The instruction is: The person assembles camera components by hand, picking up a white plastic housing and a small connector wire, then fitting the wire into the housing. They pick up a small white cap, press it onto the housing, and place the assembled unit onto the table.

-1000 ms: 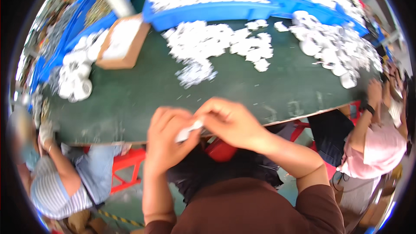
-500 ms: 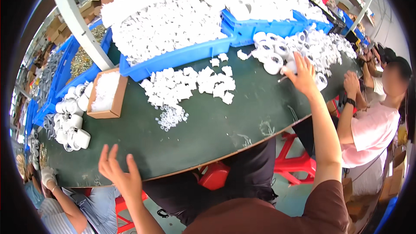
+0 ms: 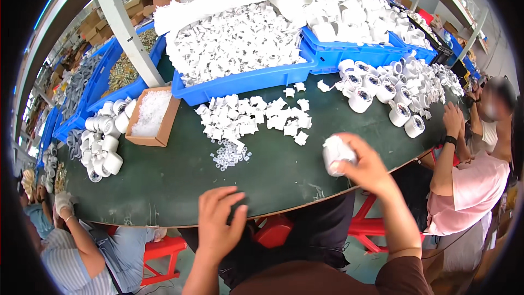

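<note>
My right hand (image 3: 367,166) grips a white plastic cylindrical housing (image 3: 334,154) above the near right part of the green table (image 3: 284,183). Over the table's front edge, my left hand (image 3: 221,221) has its fingers apart and holds nothing. Between the hands and the bins lies a heap of small white plastic clips (image 3: 229,116). Just in front of it is a little pile of translucent rings (image 3: 229,154). More white round housings with dark insides (image 3: 360,99) stand at the right, beside smaller white parts (image 3: 431,84).
Blue bins (image 3: 240,81) full of white parts line the back. A cardboard box (image 3: 165,125) with clear small pieces stands left, next to stacked white housings (image 3: 103,153). A metal post (image 3: 125,27) rises there. Co-workers sit at both sides; one wears a pink shirt (image 3: 456,166).
My right hand has come back from the housings at the right, now with one white housing in it. My left hand has shifted right along the table's front edge.
</note>
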{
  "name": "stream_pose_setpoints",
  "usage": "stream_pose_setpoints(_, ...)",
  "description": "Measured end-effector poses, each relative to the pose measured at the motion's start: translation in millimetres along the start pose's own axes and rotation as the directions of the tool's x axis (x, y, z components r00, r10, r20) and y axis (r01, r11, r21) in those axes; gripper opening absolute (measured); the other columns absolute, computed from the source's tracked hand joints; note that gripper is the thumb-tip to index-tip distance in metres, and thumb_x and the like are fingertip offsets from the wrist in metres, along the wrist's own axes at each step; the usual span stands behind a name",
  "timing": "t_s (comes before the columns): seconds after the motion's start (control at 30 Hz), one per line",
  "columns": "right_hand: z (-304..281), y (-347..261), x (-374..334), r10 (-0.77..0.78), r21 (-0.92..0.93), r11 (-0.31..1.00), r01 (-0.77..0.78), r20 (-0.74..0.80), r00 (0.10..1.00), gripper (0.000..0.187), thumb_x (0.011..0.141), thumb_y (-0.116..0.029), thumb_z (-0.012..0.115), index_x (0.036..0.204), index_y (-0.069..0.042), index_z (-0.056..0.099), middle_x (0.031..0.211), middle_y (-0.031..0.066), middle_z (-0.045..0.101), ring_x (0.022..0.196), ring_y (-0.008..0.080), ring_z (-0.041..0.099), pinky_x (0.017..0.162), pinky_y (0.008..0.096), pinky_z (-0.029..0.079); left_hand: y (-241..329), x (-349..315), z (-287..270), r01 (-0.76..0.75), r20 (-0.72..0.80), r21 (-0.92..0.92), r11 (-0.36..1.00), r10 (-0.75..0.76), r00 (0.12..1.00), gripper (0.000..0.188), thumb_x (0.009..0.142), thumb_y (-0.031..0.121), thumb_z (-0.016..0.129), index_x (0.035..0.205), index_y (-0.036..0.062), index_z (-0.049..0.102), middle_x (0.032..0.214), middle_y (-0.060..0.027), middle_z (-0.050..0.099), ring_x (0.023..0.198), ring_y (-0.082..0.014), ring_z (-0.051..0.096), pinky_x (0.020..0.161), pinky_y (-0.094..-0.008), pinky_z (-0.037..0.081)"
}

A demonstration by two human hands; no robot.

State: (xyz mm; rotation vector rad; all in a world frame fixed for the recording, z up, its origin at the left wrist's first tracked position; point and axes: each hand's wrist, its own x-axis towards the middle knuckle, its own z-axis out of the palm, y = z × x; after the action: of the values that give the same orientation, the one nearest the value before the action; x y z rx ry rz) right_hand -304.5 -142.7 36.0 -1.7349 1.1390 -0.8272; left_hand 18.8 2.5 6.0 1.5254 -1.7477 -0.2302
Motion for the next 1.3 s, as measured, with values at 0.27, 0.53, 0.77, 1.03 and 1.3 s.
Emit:
stream_pose_setpoints(0.27,149,-23,-24,-0.352,-0.213,0.879,0.426,0.312,0.882,0.053,0.100,-0.027,0.060,0.144,-0.001,0.045,0.149,0.0204,0.046,0.142,0.0363,0.042,0.120,0.0481,0.029,23,0,31,0.014,0.017,-0.292,0.956,-0.010,1.000,0.064,0.098,0.026,0.061,0.149,-0.0035,0.037,0.147,-0.0229,0.042,0.132,-0.0404,0.041,0.112,-0.0464,0.034)
stream_pose_setpoints(0.53,143,-25,-18,-0.331,0.043,0.938,0.345,0.419,0.846,0.047,0.108,-0.027,0.048,0.148,-0.002,0.046,0.147,0.0179,0.042,0.126,0.0294,0.047,0.110,0.0440,0.037,15,-7,14,0.047,0.019,-0.062,0.997,-0.046,0.999,0.054,0.098,0.030,0.064,0.142,0.0035,0.048,0.137,-0.0163,0.050,0.119,-0.0372,0.044,0.104,-0.0449,0.038)
stream_pose_setpoints(0.77,136,-51,-16,-0.178,0.496,0.868,0.023,0.268,0.947,0.011,0.097,-0.005,0.068,0.107,0.000,0.069,0.098,0.0044,0.067,0.077,0.0095,0.064,0.067,0.0234,0.054,18,2,10,0.017,-0.017,-0.066,0.998,-0.019,1.000,0.041,0.088,0.017,0.071,0.126,0.0049,0.058,0.127,-0.0148,0.058,0.110,-0.0359,0.054,0.094,-0.0446,0.046)
stream_pose_setpoints(1.03,151,-58,-14,-0.431,0.234,0.886,0.401,0.095,0.897,0.014,0.091,0.003,0.071,0.105,0.001,0.071,0.096,0.0100,0.071,0.084,0.0156,0.067,0.074,0.0272,0.054,17,-1,14,0.066,-0.184,-0.085,0.994,-0.081,0.980,0.022,0.086,0.008,0.063,0.108,0.0023,0.061,0.108,-0.0137,0.066,0.098,-0.0364,0.061,0.084,-0.0437,0.049)
stream_pose_setpoints(1.3,172,-42,-22,-0.150,0.394,0.914,0.097,0.105,0.983,0.009,0.096,-0.004,0.068,0.105,0.000,0.068,0.095,0.0059,0.071,0.084,0.0097,0.066,0.074,0.0257,0.054,20,-3,25,0.058,-0.304,-0.115,0.992,-0.091,0.948,0.014,0.089,0.008,0.061,0.101,0.0022,0.062,0.101,-0.0148,0.067,0.089,-0.0349,0.061,0.079,-0.0442,0.050)
